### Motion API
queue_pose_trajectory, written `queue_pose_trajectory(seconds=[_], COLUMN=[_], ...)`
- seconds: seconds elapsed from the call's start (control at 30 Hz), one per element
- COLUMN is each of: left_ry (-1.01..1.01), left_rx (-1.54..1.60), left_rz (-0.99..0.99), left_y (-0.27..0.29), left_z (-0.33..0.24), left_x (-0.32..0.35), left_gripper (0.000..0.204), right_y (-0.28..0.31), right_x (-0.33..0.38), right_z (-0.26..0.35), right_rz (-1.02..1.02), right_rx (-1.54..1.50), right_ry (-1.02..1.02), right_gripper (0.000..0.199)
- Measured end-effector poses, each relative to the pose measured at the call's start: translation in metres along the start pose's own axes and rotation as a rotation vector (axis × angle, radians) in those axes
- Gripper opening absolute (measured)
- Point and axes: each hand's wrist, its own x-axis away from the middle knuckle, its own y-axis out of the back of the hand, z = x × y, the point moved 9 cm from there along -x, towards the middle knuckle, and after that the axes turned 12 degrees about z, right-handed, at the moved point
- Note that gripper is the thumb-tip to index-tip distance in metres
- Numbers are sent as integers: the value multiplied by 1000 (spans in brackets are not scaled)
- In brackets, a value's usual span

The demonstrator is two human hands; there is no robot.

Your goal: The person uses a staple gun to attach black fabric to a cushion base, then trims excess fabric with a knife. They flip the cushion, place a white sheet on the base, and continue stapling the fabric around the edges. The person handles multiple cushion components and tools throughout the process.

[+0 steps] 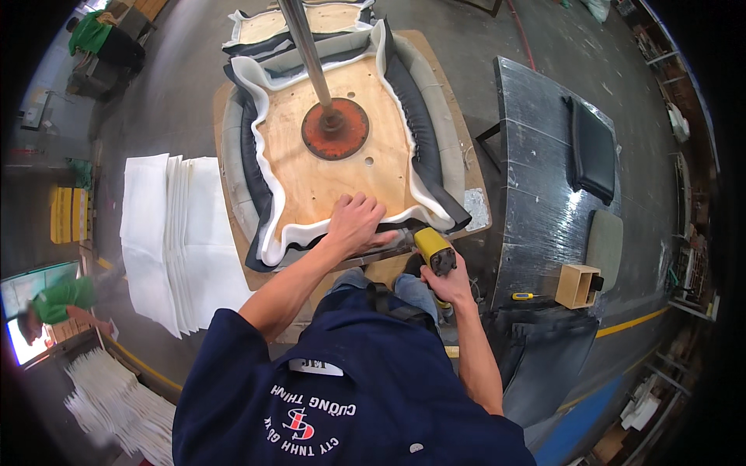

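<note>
An upturned seat, a plywood board (295, 175) wrapped at its edges by a black cover (423, 147) with white padding (264, 163), lies in front of me on a padded grey support. My left hand (356, 224) is at its near edge, fingers bent over the padding, thumb stretched toward the right; it seems to pinch the cover, though the fingertips are partly hidden. My right hand (453, 278) grips a yellow staple gun (435, 250), whose nose meets the near edge just right of my left thumb. A round red press plate (335, 128) on a metal shaft (305, 50) bears down on the plywood.
White sheets (175, 233) are stacked at left, with another white pile (124, 400) below. On the right, a wrapped table (544, 171) carries a black cushion (593, 151), a small wooden box (575, 286) and a yellow-handled tool (523, 296). People in green work at far left.
</note>
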Motion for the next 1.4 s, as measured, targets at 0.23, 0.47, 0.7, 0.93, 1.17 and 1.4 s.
queue_pose_trajectory(seconds=[0.23, 0.47, 0.7, 0.93, 1.17, 1.4], left_ry=[-151, -64, 13, 72, 99, 197], left_rx=[-67, 25, 19, 33, 52, 40], left_rz=[-198, -136, -174, -190, -145, -244], left_y=[0, -5, 9, 3, -8, -4], left_z=[17, 29, 30, 31, 25, 23], left_x=[-20, -39, -56, -62, -70, -90], left_gripper=[34, 33, 29, 26, 14, 19], right_y=[-8, -14, 2, 9, 26, 38], right_x=[-18, -56, -84, -94, -104, -109], right_z=[11, 43, 69, 72, 93, 90], right_rz=[-29, -9, 48, 102, 6, -88], right_rx=[79, 159, 206, 217, 369, 467], right_ry=[-69, -240, -336, -345, -147, 88], right_gripper=[65, 63, 63, 61, 43, 45])
